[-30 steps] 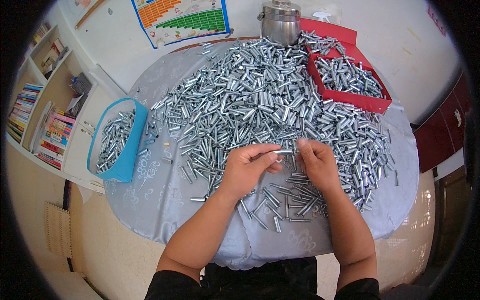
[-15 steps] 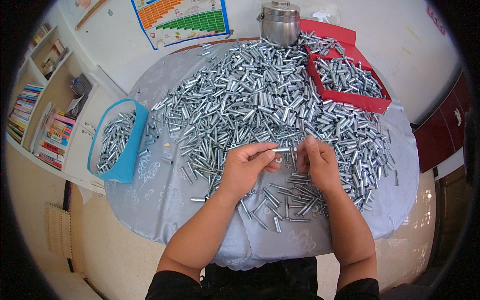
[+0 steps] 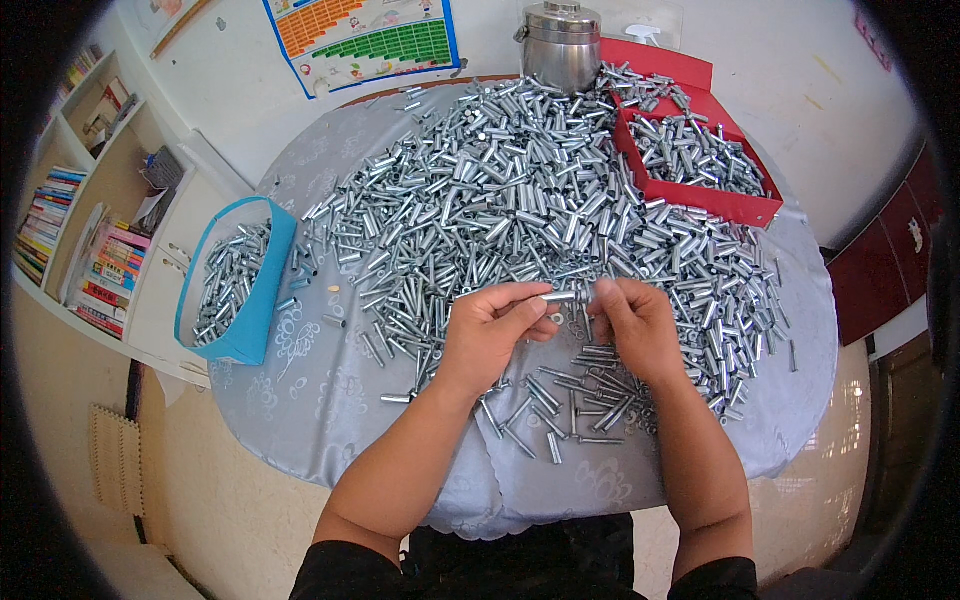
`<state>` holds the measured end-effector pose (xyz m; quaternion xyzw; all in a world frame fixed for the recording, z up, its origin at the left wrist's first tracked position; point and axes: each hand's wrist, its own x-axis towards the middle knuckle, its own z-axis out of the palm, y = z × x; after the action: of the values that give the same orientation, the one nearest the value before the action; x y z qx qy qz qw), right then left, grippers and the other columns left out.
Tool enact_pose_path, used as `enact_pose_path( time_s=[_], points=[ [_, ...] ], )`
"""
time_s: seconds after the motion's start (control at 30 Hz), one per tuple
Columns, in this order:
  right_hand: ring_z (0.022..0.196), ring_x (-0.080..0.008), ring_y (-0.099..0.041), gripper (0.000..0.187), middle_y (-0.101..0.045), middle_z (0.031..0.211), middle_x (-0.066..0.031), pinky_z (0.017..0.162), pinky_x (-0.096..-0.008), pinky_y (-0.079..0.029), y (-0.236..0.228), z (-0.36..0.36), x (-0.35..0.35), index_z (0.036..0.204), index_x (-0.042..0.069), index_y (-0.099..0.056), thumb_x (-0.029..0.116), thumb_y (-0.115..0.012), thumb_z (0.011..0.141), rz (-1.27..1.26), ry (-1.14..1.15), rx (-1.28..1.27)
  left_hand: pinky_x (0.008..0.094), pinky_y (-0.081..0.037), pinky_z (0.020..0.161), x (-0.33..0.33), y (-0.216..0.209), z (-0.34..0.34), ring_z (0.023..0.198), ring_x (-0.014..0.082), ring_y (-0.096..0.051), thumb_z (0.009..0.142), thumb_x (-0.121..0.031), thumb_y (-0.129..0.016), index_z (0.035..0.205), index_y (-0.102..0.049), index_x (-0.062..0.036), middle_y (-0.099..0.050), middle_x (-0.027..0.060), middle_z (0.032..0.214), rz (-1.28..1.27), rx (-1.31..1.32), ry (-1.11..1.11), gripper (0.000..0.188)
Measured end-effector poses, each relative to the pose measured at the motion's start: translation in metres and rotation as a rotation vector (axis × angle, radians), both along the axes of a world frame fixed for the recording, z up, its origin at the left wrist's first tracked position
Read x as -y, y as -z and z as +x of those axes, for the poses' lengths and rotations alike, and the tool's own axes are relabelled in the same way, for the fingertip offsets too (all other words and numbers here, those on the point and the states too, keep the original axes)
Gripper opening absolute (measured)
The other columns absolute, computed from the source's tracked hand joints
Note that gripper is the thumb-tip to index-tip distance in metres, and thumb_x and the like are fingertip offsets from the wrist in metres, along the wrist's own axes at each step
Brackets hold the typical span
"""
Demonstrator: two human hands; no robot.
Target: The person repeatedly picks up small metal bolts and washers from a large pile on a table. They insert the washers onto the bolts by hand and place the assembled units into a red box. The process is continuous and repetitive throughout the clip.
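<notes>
My left hand (image 3: pixel 500 328) pinches a short shiny metal sleeve (image 3: pixel 562 297) between thumb and fingers, its free end pointing right. Just beyond that end is my right hand (image 3: pixel 632 325), its thumb and fingers curled together. Whatever sits between those right fingers is too small or hidden to make out. Both hands hover over the near side of a large pile of silvery metal sleeves and bolts (image 3: pixel 490 190). Between my forearms, loose bolts (image 3: pixel 600 440) and small washers lie scattered on the grey tablecloth (image 3: pixel 330 420).
A blue fabric bin (image 3: pixel 268 290) holding metal sleeves stands at the left edge. At the back right, a red box (image 3: pixel 700 205) is filled with more metal pieces. A steel pot with a lid (image 3: pixel 560 50) stands behind the pile. Bookshelves (image 3: pixel 90 220) are on the left.
My right thumb has bent down from upright, and the right fingers have closed in toward the sleeve's end. The left hand has barely moved and keeps the sleeve.
</notes>
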<state>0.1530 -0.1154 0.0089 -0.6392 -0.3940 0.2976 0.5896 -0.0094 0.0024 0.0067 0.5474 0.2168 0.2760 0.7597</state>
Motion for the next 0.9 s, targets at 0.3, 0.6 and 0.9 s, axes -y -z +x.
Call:
enact_pose_path(
  time_s=[0.3, 0.6, 0.9],
  points=[
    [0.065, -0.0073, -0.057, 0.018, -0.062, 0.074, -0.0026, 0.058, -0.0227, -0.045, 0.001, 0.009, 0.005, 0.093, -0.001, -0.064, 0.017, -0.063, 0.093, -0.122, -0.102, -0.094, 0.0298, -0.058, 0.071, 0.002, -0.002, 0.001, 0.078, 0.0183, -0.069, 0.091, -0.005, -0.060, 0.113, -0.064, 0.0053, -0.070, 0.0145, 0.097, 0.031, -0.029, -0.014, 0.024],
    [0.071, -0.0092, -0.059, 0.022, -0.064, 0.084, -0.0031, 0.063, -0.0231, -0.048, -0.002, 0.007, 0.002, 0.105, -0.003, -0.062, 0.010, -0.068, 0.088, -0.053, -0.122, -0.236, 0.0290, -0.058, 0.070, 0.009, -0.007, 0.002, 0.076, 0.0179, -0.069, 0.091, -0.005, -0.060, 0.112, -0.064, 0.0056, -0.070, 0.0139, 0.095, 0.052, -0.054, -0.036, 0.024],
    [0.064, -0.0117, -0.061, 0.016, -0.065, 0.076, -0.0047, 0.060, -0.0262, -0.051, -0.006, 0.004, 0.005, 0.094, -0.002, -0.064, 0.013, -0.063, 0.092, 0.137, -0.150, -0.315, 0.0279, -0.058, 0.069, 0.017, -0.037, 0.005, 0.077, 0.0170, -0.068, 0.091, -0.004, -0.060, 0.112, -0.064, 0.0052, -0.070, 0.0133, 0.095, 0.095, -0.148, -0.039, 0.023]
  ],
)
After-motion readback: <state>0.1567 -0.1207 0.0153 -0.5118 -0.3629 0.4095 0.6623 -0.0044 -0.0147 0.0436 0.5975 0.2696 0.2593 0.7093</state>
